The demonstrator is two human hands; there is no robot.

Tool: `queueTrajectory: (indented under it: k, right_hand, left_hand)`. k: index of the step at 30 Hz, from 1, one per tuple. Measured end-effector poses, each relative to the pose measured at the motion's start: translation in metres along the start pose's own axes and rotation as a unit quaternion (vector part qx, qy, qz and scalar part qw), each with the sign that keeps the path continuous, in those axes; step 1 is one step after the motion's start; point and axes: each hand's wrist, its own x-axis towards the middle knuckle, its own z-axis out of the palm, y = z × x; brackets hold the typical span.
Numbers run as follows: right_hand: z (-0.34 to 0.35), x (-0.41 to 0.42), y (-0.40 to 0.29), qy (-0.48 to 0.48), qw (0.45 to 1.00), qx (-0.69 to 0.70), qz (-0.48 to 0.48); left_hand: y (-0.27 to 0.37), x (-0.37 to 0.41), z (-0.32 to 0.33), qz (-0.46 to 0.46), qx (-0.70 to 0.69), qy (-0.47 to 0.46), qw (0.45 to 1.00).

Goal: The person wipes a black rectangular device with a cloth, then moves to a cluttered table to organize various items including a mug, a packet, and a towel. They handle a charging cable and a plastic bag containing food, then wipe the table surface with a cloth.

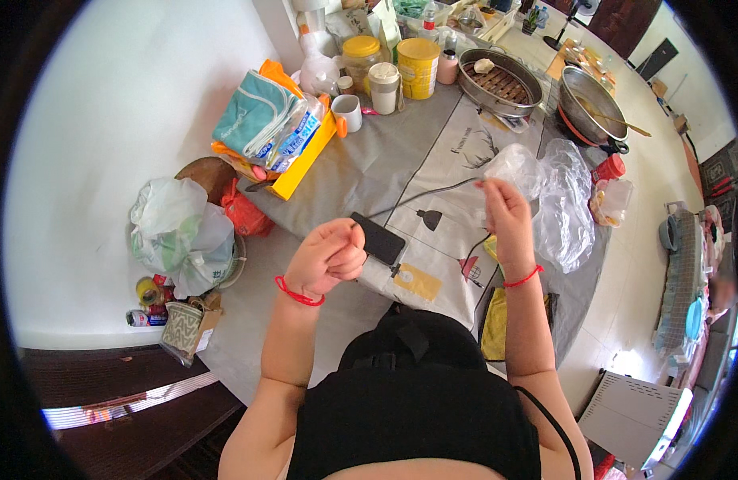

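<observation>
Above the table, my left hand (330, 255) pinches one part of a thin dark cable (429, 192) between thumb and fingers. To the right, my right hand (506, 207) pinches the same cable, which sags a little between the two hands. More cable hangs below my right hand onto the printed tablecloth (459, 162). A black phone-like device (379, 239) lies on the cloth just right of my left hand, with a dark plug at its lower end. Near my right forearm lies a yellow cloth or pouch (494, 327), partly hidden by the arm.
Clear plastic bags (564, 204) lie right of my right hand. Behind stand a steamer (501, 81), a wok (591, 105), a yellow tin (417, 68) and a white mug (347, 113). A yellow box (306, 159) with packets sits at the left edge, above filled bags (183, 234).
</observation>
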Motion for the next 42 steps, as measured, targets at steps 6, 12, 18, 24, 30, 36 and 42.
queueTrajectory:
  k: [6,12,18,24,30,36,42]
  right_hand:
    - [0.019,-0.039,0.013,-0.267,0.935,-0.207,-0.106]
    - [0.017,-0.053,-0.031,-0.232,0.926,-0.248,-0.165]
    - [0.01,-0.047,-0.022,-0.168,0.959,-0.199,-0.114]
    - [0.035,-0.069,-0.007,-0.232,0.919,-0.269,-0.172]
    - [0.027,-0.071,-0.017,-0.249,0.854,-0.405,-0.212]
    - [0.005,-0.051,-0.04,-0.27,0.795,-0.439,-0.321]
    - [0.018,-0.047,-0.02,-0.234,0.936,-0.143,-0.219]
  left_hand:
    - [-0.017,0.036,0.041,0.261,0.141,0.096,0.95]
    - [-0.044,0.034,0.033,0.141,0.66,0.064,0.736]
    - [-0.059,0.025,0.028,-0.027,-0.083,-0.128,0.988]
    - [-0.047,0.04,0.066,0.185,0.06,0.13,0.972]
    - [-0.059,0.039,0.032,0.295,0.755,0.036,0.585]
    - [-0.05,0.019,0.035,-0.015,0.583,0.044,0.811]
    - [-0.06,0.018,0.036,0.009,0.073,-0.036,0.997]
